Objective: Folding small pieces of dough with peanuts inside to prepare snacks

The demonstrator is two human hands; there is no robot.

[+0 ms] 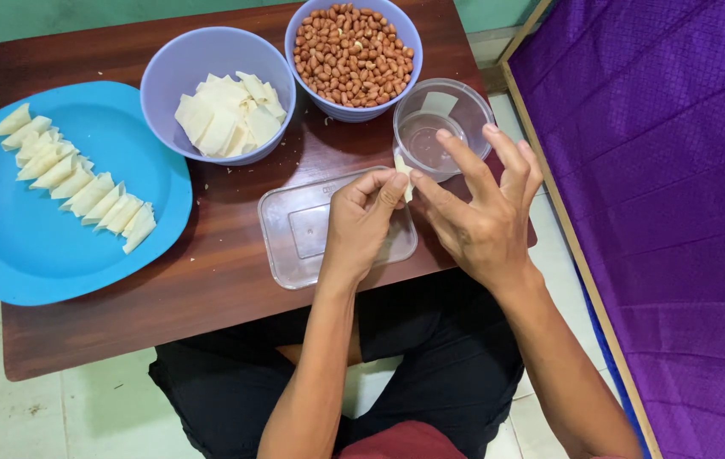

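My left hand pinches a small pale pastry wrapper between thumb and fingers, above a clear plastic lid on the wooden table. My right hand is beside it, its thumb and forefinger at the wrapper's edge and the other fingers spread over a small clear bowl of water. A lilac bowl of square wrappers sits left of it. Behind stands a lilac bowl of peanuts.
A blue plate at the left carries a diagonal row of several folded triangular pastries. A purple mattress with a wooden edge lies to the right. My crossed legs in dark trousers are under the table's near edge.
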